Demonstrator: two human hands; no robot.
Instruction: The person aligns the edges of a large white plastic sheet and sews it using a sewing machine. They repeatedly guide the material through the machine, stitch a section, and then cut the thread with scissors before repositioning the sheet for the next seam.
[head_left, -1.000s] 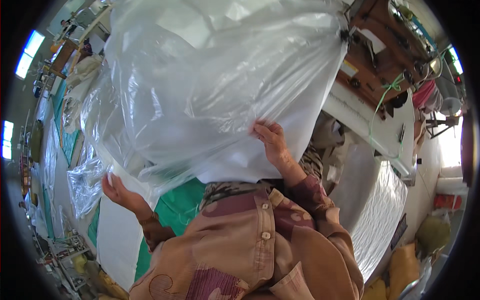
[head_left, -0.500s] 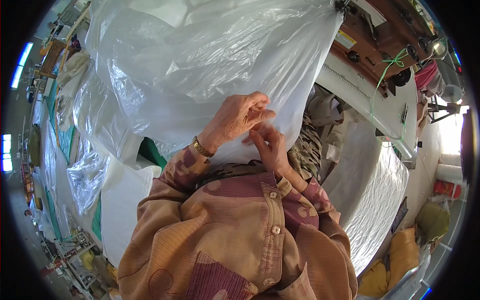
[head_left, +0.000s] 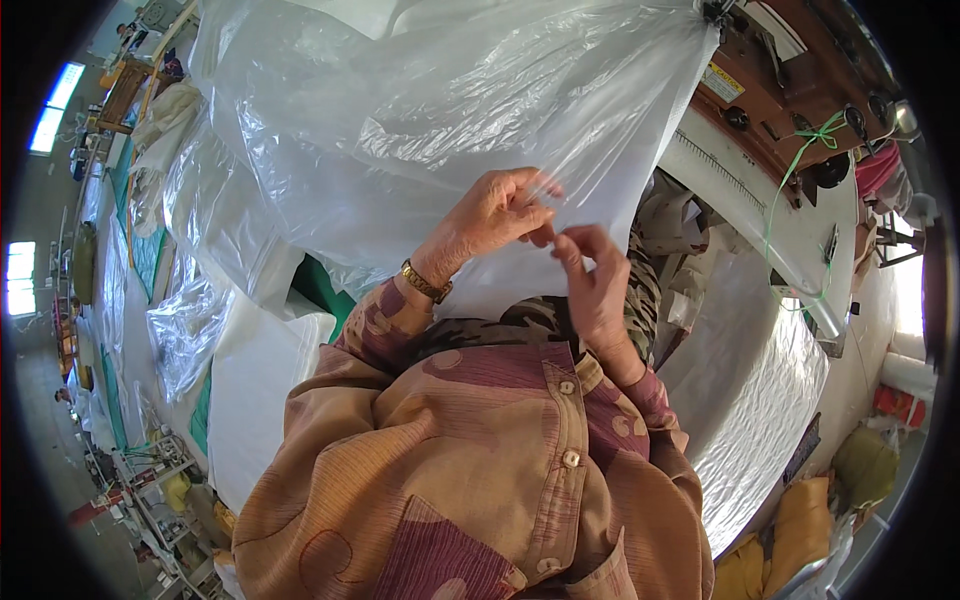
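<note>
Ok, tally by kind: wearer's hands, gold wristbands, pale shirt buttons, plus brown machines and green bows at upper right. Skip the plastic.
Left hand and right hand: 2
Gold wristband: 1
Pale shirt buttons: 3 in view
Brown machine: 1
Green bow: 1
Total: 8

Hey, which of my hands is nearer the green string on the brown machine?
Your right hand. It's to the left of the green string, not touching it; your left hand is farther left, seen against the plastic sheet.
</note>
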